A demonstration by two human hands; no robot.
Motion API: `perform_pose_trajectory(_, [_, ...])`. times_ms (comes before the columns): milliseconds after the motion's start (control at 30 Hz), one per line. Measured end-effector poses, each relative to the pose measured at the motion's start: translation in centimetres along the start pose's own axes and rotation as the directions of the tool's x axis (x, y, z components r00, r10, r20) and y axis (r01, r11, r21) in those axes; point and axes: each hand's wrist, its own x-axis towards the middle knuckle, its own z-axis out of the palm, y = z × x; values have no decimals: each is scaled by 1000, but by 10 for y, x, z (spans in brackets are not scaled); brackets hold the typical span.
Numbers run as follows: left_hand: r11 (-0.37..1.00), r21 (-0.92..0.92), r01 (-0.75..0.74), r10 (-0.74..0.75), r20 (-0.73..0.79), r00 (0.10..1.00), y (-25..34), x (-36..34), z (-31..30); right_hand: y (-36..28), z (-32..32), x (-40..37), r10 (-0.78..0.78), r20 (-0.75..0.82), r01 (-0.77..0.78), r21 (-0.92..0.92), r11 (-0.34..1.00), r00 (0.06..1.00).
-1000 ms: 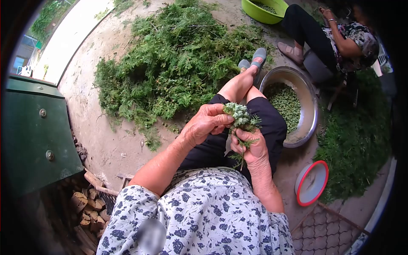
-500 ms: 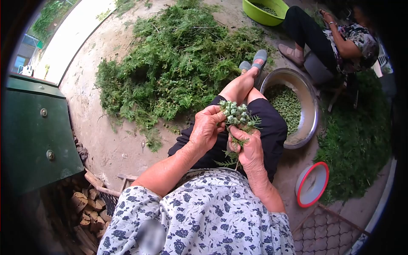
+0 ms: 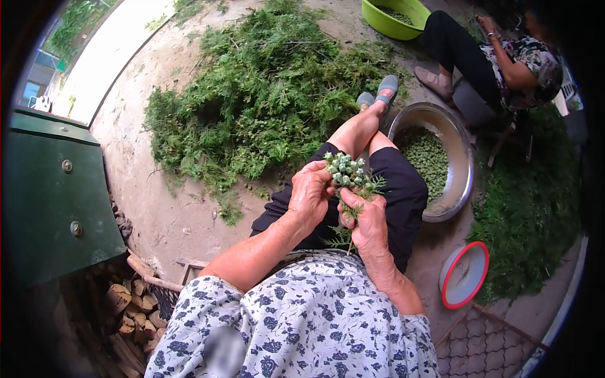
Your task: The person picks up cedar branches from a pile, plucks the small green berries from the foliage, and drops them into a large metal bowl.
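Observation:
A cypress sprig (image 3: 346,170) with a cluster of pale green cones is held above my lap. Wrapped around its stem below the cones is my right hand (image 3: 367,222), thumb pressed on it. My left hand (image 3: 310,192) pinches at the left side of the cone cluster, its fingertips against the cones. Leafy ends of the sprig stick out past the right hand, above and below. To the right of my knees stands a wide metal basin (image 3: 463,170) holding many loose green cones (image 3: 423,160).
A large heap of cypress branches (image 3: 252,107) covers the ground ahead, with more greenery (image 3: 526,220) at right. A red-rimmed basin (image 3: 464,275) stands nearby. At the upper right, another person (image 3: 523,69) sits beside a green tub (image 3: 384,25). Firewood (image 3: 135,309) lies lower left.
Both hands keep their hold on the sprig with only slight finger movement. The cone cluster tilts a little, and the whole view has shifted slightly.

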Motion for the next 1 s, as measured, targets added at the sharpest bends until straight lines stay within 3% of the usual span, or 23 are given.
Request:
perform_pose_trajectory(333, [1000,-2,18,-18,-17,1000,0,2,-2,6,-1,-3,19,-58,-17,32,999,998])
perform_pose_trajectory(433, [988,-105,117,-108,86,990,-1,10,-9,6,-4,-2,37,-23,-36,57,998,999])
perform_pose_trajectory(500, [936,-213,279,-224,250,942,2,10,-10,5,-7,-1,33,-7,-33,80,996,999])
perform_pose_trajectory(533, [936,-212,280,-225,250,942,4,12,-11,4,-7,-1,29,6,-30,103,994,1000])
perform_pose_trajectory(600, [917,-348,196,-186,60,981,11,23,-18,-2,-6,-8,5,-51,-1,77,997,999])
perform_pose_trajectory(700, [990,-144,-2,5,21,1000,33,17,-17,-9,-13,-10,-23,-91,27,37,999,996])
perform_pose_trajectory(733, [995,-102,-21,30,83,996,33,14,-18,-10,-14,-8,-8,-67,12,54,998,998])
perform_pose_trajectory(767, [995,-101,-23,32,85,996,34,11,-17,-13,-14,-5,0,-40,3,71,997,999])
perform_pose_trajectory(833, [992,-94,79,-53,250,967,33,5,-16,-13,-15,-2,4,5,-5,105,994,1000])
perform_pose_trajectory(900, [995,-61,83,-62,287,956,33,1,-15,-13,-14,-1,10,36,-14,107,994,999])
perform_pose_trajectory(1000, [996,55,68,-86,460,884,33,-4,-15,-12,-14,-1,6,30,-8,80,997,1000])
